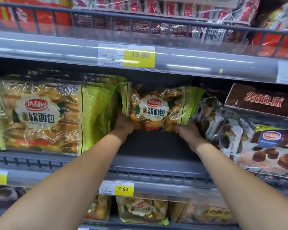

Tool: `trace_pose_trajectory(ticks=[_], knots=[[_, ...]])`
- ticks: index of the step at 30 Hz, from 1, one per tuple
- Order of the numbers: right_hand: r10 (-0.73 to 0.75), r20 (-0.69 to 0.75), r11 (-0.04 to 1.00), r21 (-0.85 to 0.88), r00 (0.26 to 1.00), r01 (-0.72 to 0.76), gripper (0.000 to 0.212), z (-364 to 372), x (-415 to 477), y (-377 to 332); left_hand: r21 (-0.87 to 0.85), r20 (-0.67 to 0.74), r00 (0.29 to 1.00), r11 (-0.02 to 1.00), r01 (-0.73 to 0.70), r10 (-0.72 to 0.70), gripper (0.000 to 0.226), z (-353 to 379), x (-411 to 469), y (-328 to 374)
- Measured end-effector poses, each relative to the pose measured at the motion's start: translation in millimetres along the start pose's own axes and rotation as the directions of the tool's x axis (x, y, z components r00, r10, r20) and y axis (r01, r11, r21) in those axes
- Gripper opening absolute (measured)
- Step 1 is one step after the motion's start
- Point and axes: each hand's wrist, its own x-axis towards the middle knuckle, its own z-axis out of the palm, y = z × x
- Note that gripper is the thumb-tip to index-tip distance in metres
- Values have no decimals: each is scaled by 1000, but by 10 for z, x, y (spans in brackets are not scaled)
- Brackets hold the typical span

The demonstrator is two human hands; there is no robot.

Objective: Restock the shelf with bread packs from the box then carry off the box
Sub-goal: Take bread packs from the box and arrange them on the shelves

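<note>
Holding a pack (156, 107) of bread in both hands, I see it straight above the 9.90 tag (124, 189), lifted clear of the shelf (156, 165) floor with its label facing me. My left hand (123, 125) grips the pack's lower left corner, directly above the tag. My right hand (188, 131) grips the lower right corner, above and to the right of the tag. The fingertips of both hands are hidden behind the wrapper.

Up and far left of the tag, a big pack (38, 113) of the same bread stands on the shelf, its green edge just beside my left hand. Up and to the right of the tag, cake packs (264, 151) lean on the shelf, close to my right wrist, with a brown box (263, 102) on top of them. High above the tag, past the pack, is the 15.80 tag (140, 55). Just below the 9.90 tag, lower packs (142, 209) sit on the next level.
</note>
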Motion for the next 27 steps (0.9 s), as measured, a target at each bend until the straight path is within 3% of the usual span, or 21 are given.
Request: trace_pose_trajectory(ticks=[4,7,11,16,18,21,24,27], knots=[[-2,-39,998,-55,999,0,67,-5,-154,-119,38,-38,999,999,22,-21,64,21,-31,-8],[64,-62,991,-116,996,-71,66,-11,-328,-273,130,-29,996,988,88,-85,76,-25,-88,-18],[86,-72,927,-359,994,-107,63,20,-682,-570,250,17,997,966,63,-70,73,-118,-369,151],[10,-29,804,-594,1000,-25,56,63,-1428,-847,527,248,968,833,-168,39,51,-465,-1019,378],[-34,-9,742,-671,999,19,58,101,-1777,-883,566,321,928,748,-347,188,54,-652,-1297,359],[-158,12,719,-684,987,123,62,205,-2274,-879,539,409,820,619,-571,400,62,-923,-1618,201],[-255,30,673,-712,966,199,53,309,-2726,-769,432,474,743,610,-664,473,57,-1229,-1914,-31],[-246,73,673,-704,966,225,43,466,-3167,-532,397,495,713,600,-695,497,46,-1524,-2195,-416]])
